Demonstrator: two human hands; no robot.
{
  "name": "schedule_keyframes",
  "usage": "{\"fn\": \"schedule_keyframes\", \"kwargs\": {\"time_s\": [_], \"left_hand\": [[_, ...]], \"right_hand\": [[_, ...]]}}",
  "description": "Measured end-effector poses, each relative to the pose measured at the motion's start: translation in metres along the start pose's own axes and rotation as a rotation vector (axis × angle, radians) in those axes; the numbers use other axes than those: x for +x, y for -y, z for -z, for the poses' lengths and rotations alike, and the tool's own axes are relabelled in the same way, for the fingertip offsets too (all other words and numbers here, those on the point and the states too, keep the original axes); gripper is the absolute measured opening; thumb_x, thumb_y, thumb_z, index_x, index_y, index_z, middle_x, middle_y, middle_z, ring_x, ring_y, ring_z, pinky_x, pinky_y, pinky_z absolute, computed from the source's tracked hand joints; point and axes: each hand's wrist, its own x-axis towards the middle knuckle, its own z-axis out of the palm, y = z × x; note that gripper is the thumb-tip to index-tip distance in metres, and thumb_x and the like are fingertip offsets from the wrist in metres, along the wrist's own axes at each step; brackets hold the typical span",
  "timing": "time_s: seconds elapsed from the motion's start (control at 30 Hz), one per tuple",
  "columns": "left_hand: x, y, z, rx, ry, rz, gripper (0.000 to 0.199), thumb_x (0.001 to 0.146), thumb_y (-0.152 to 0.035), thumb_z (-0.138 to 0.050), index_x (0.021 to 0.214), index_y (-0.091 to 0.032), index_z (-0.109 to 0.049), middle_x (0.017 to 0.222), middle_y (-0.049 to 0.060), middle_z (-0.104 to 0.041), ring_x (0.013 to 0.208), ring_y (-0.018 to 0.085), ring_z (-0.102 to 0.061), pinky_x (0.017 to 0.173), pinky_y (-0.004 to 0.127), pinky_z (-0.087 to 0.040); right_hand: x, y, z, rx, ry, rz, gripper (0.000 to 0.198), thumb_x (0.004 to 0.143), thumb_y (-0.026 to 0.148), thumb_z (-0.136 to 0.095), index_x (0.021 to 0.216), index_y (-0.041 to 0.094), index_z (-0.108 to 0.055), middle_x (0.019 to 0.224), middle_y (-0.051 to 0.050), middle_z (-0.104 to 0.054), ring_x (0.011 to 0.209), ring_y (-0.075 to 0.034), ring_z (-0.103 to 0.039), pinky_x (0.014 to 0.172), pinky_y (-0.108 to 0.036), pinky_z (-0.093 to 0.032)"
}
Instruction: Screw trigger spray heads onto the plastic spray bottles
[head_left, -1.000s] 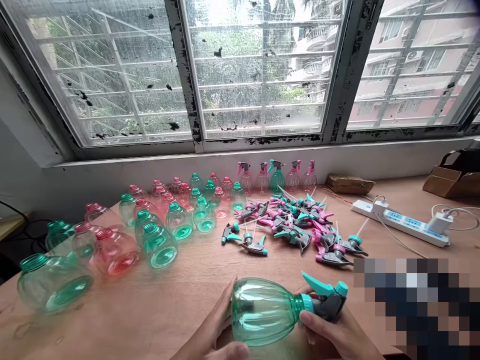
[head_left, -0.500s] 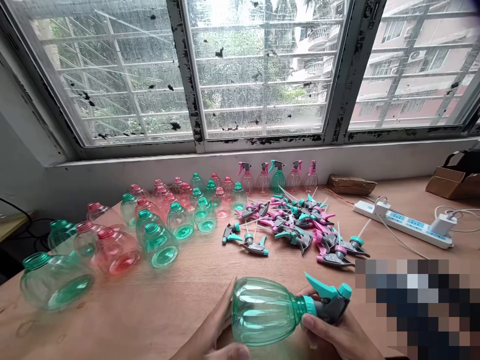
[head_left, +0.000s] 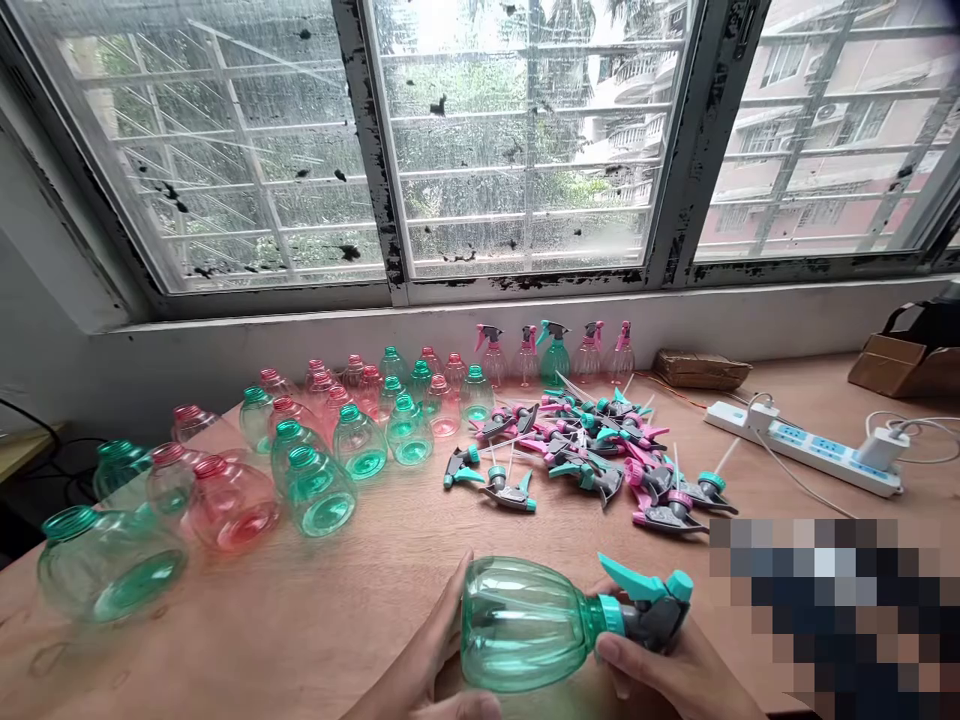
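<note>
A clear green spray bottle (head_left: pixel 525 622) lies sideways above the near part of the table, its base to the left. My left hand (head_left: pixel 435 660) is closed round the base end, with the fingers partly hidden behind the bottle. At the neck, my right hand (head_left: pixel 660 665) grips around the teal collar (head_left: pixel 609 613), thumb in front. The grey and teal trigger sprayer (head_left: pixel 654 605) sits on the neck, its teal lever pointing up and left. Beyond the bottle lies a heap of loose trigger sprayers (head_left: pixel 592 440) in grey, pink and teal.
Several open green and pink bottles (head_left: pixel 322 490) stand at the left. By the wall is a row of bottles with sprayers (head_left: pixel 555 360). A white power strip (head_left: pixel 810 447), a brown package (head_left: pixel 701 369) and a cardboard box (head_left: pixel 900 360) lie at the right.
The sprayer head has shifted slightly left and its lever sits a little lower and more level. My right hand has moved slightly left with it. Both hands still hold the bottle.
</note>
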Motion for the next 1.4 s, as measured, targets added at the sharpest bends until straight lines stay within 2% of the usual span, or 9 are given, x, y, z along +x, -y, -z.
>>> {"fn": "schedule_keyframes", "kwargs": {"time_s": [0.07, 0.27, 0.4, 0.57, 0.8, 0.9, 1.1, 1.3, 1.4], "left_hand": [[-0.0007, 0.0000, 0.0007, 0.026, -0.006, -0.009, 0.099, 0.087, -0.044, -0.074, 0.159, -0.033, -0.007, 0.169, 0.005, -0.018, 0.155, 0.030, -0.016, 0.126, 0.045, -0.012], [-0.0020, 0.0008, 0.0015, 0.155, -0.029, 0.004, 0.090, 0.095, -0.038, -0.064, 0.158, -0.040, 0.002, 0.170, -0.008, 0.001, 0.154, 0.029, 0.012, 0.127, 0.046, -0.008], [-0.0020, 0.0042, 0.0030, 0.093, -0.006, -0.011, 0.103, 0.089, -0.042, -0.072, 0.156, -0.040, 0.006, 0.170, -0.003, -0.004, 0.156, 0.029, -0.002, 0.127, 0.045, -0.010], [-0.0002, 0.0032, 0.0023, 0.079, -0.015, -0.020, 0.095, 0.087, -0.044, -0.074, 0.157, -0.038, -0.011, 0.169, 0.000, -0.020, 0.156, 0.027, -0.012, 0.127, 0.042, -0.011], [-0.0008, -0.0003, -0.0008, 0.129, -0.023, 0.007, 0.101, 0.093, -0.036, -0.068, 0.155, -0.040, 0.012, 0.169, -0.001, -0.021, 0.156, 0.026, -0.001, 0.127, 0.045, -0.007], [-0.0019, 0.0032, 0.0008, 0.081, -0.021, -0.008, 0.105, 0.089, -0.040, -0.073, 0.156, -0.039, 0.008, 0.170, -0.001, -0.016, 0.156, 0.028, -0.011, 0.127, 0.046, -0.009], [-0.0018, 0.0036, 0.0035, 0.033, -0.004, 0.045, 0.103, 0.086, -0.042, -0.076, 0.159, -0.033, -0.004, 0.166, 0.006, -0.029, 0.154, 0.030, -0.022, 0.126, 0.046, -0.015], [-0.0021, 0.0008, 0.0007, 0.112, -0.017, 0.011, 0.097, 0.092, -0.039, -0.069, 0.157, -0.042, 0.003, 0.170, -0.006, -0.002, 0.156, 0.028, 0.005, 0.127, 0.043, -0.013], [-0.0013, 0.0024, 0.0005, 0.104, -0.019, 0.010, 0.100, 0.091, -0.038, -0.071, 0.157, -0.042, 0.005, 0.170, -0.006, -0.002, 0.156, 0.030, 0.002, 0.126, 0.043, -0.016]], "right_hand": [[0.0001, 0.0010, -0.0009, -0.004, 0.013, 0.010, 0.049, 0.065, 0.054, -0.089, 0.094, 0.018, -0.073, 0.055, 0.003, -0.065, 0.046, -0.013, -0.054, 0.049, -0.029, -0.049], [0.0001, 0.0014, 0.0005, -0.006, -0.015, 0.016, 0.048, 0.067, 0.053, -0.088, 0.095, 0.018, -0.071, 0.057, 0.002, -0.068, 0.046, -0.015, -0.057, 0.048, -0.030, -0.050], [0.0003, 0.0007, 0.0001, -0.005, -0.007, 0.018, 0.048, 0.065, 0.052, -0.089, 0.094, 0.018, -0.073, 0.053, 0.004, -0.065, 0.045, -0.014, -0.056, 0.048, -0.028, -0.050], [0.0009, 0.0002, -0.0013, -0.003, -0.007, 0.030, 0.048, 0.064, 0.052, -0.090, 0.094, 0.017, -0.074, 0.056, 0.003, -0.066, 0.045, -0.013, -0.056, 0.047, -0.029, -0.052], [0.0018, -0.0036, 0.0013, 0.004, -0.007, 0.034, 0.044, 0.066, 0.049, -0.090, 0.093, 0.018, -0.074, 0.057, 0.001, -0.069, 0.046, -0.014, -0.058, 0.047, -0.028, -0.051], [0.0015, -0.0040, 0.0009, 0.009, -0.011, 0.042, 0.045, 0.066, 0.048, -0.091, 0.097, 0.019, -0.075, 0.056, 0.003, -0.068, 0.046, -0.013, -0.058, 0.048, -0.027, -0.050], [0.0031, -0.0036, 0.0015, -0.014, -0.039, 0.044, 0.046, 0.064, 0.050, -0.090, 0.096, 0.020, -0.076, 0.062, 0.002, -0.070, 0.047, -0.014, -0.058, 0.049, -0.028, -0.049], [0.0035, -0.0013, 0.0047, -0.072, -0.007, 0.042, 0.040, 0.072, 0.052, -0.085, 0.089, 0.017, -0.075, 0.054, 0.002, -0.066, 0.048, -0.015, -0.058, 0.051, -0.029, -0.046], [0.0029, -0.0015, 0.0049, -0.057, -0.006, 0.035, 0.041, 0.071, 0.053, -0.085, 0.087, 0.017, -0.074, 0.054, 0.003, -0.065, 0.048, -0.014, -0.057, 0.051, -0.028, -0.045]]}}
